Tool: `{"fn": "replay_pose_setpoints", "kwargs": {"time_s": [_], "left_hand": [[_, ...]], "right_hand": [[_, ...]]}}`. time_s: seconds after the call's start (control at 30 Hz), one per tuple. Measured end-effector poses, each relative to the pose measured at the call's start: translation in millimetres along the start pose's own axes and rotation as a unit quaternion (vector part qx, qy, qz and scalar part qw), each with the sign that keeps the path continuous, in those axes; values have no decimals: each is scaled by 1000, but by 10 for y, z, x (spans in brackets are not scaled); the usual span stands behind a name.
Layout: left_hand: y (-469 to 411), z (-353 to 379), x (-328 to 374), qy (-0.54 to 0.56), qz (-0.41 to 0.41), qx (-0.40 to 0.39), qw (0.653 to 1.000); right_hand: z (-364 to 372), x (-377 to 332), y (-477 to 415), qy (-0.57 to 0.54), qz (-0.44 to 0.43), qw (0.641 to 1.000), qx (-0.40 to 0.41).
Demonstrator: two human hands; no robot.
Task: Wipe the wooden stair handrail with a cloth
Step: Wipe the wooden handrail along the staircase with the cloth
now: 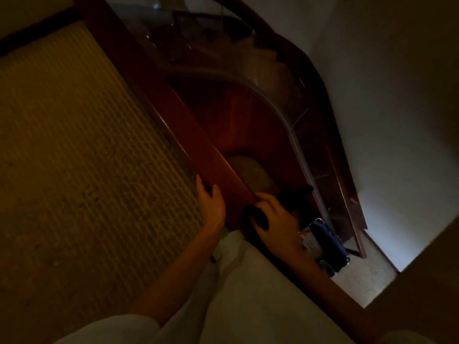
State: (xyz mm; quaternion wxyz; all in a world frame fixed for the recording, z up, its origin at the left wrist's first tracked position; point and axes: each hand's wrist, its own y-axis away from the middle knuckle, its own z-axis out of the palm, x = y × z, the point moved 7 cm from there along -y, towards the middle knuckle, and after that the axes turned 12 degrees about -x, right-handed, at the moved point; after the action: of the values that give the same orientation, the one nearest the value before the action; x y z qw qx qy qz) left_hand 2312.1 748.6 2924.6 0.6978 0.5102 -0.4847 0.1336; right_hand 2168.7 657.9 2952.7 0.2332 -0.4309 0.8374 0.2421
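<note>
The scene is dim. A broad dark red wooden handrail (159, 95) runs from the top left down to the middle of the view. My left hand (211, 204) rests on its left edge with the fingers laid along the wood. My right hand (275, 219) grips a dark cloth (255, 217) and holds it against the rail's top and right side. Only a small dark bunch of the cloth shows under my thumb.
A ribbed tan carpet (74, 157) covers the landing on the left. Below the rail, a curved stairwell (248, 120) drops away with a second rail (330, 135) along the white wall (397, 120). Dark blue and white items (323, 239) lie at the bottom.
</note>
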Motion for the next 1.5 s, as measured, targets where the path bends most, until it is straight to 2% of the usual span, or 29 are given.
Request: {"fn": "replay_pose_setpoints", "kwargs": {"time_s": [0.07,0.27,0.37,0.43,0.5,0.57,0.6,0.67,0.7,0.77,0.83,0.9,0.93,0.97,1.03,1.13,1.3,1.4,1.5], "left_hand": [[-4,-12,-7,-10,1,-1,1000],[16,-68,44,11,2,3,1000],[25,-120,55,15,-1,2,1000],[37,-190,33,27,-12,12,999],[37,-263,13,32,-16,27,999],[38,-341,-4,35,-16,45,998],[38,-374,-8,38,-15,51,998],[43,-407,-18,38,-18,58,997],[53,-409,-25,34,-20,59,997],[74,-367,-22,17,-21,53,998],[100,-283,-5,14,-19,42,999],[122,-187,17,19,-13,23,999],[134,-150,22,22,-14,17,1000],[147,-133,14,28,-16,16,999],[155,-155,-27,43,-18,22,999],[168,-249,-72,50,-14,33,998],[203,-147,-84,60,-8,3,998],[244,-60,-69,73,-6,18,997],[261,-107,25,55,23,45,997]], "right_hand": [[181,-55,-72,-59,15,998,-25],[257,-188,-582,-60,64,996,20],[303,-517,-1044,-22,10,1000,4],[251,-764,-1317,-45,-57,997,5],[81,-923,-1505,-109,-104,988,37],[-108,-893,-1615,-220,-93,969,66],[-153,-812,-1640,-292,-76,952,60],[-61,-561,-1610,-451,-5,893,-8],[12,-450,-1538,-477,46,877,-39],[72,-307,-1341,-337,100,936,-17],[41,-458,-1164,-159,49,985,41],[114,-756,-1021,19,-35,998,57],[139,-816,-954,80,-42,993,74],[133,-806,-884,100,-29,991,88],[71,-671,-748,58,5,993,99],[13,-453,-480,23,4,995,92],[248,-322,-66,116,-18,993,-4],[239,-434,-346,132,-33,990,21],[342,-659,-954,174,-52,983,-28]]}}
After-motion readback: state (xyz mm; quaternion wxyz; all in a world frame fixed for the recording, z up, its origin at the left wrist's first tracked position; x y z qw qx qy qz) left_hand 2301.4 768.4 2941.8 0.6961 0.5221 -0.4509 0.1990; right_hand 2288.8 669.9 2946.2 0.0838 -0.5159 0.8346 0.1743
